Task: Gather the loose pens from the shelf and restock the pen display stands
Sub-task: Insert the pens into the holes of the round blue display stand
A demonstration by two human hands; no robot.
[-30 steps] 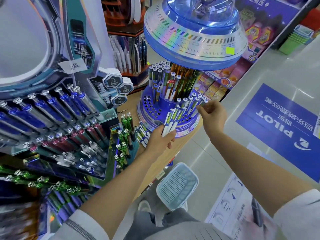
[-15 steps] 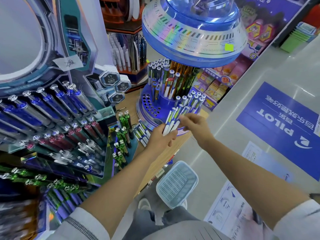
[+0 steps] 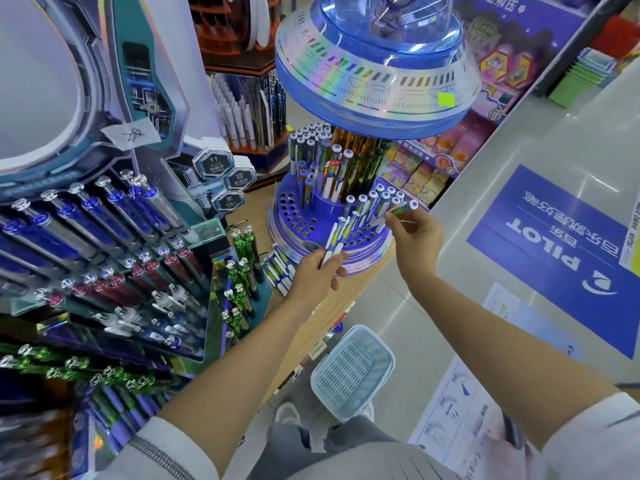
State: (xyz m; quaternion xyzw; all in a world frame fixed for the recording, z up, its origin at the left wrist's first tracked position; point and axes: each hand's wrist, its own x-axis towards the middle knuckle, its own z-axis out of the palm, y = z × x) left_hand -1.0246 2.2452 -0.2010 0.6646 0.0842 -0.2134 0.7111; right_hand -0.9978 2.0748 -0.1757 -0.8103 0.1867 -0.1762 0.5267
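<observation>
A round blue pen stand (image 3: pixel 298 216) with many holes sits on the wooden shelf (image 3: pixel 325 306), under a blue saucer-shaped top (image 3: pixel 374 81). My left hand (image 3: pixel 317 275) grips a small bunch of white pens (image 3: pixel 337 237) in front of the stand. My right hand (image 3: pixel 414 233) pinches a single pen (image 3: pixel 403 208) at the stand's right rim, among the pens standing there. More loose white pens (image 3: pixel 278 268) lie on the shelf left of my left hand.
A tiered display of blue, red and green pens (image 3: pixel 104 244) fills the left side. A pale blue basket (image 3: pixel 351 372) stands on the floor below the shelf. A blue floor sticker (image 3: pixel 568 251) lies to the right.
My right hand took one pen from the bunch in my left hand and carried it right and up to the stand's rim. The left hand stayed put.
</observation>
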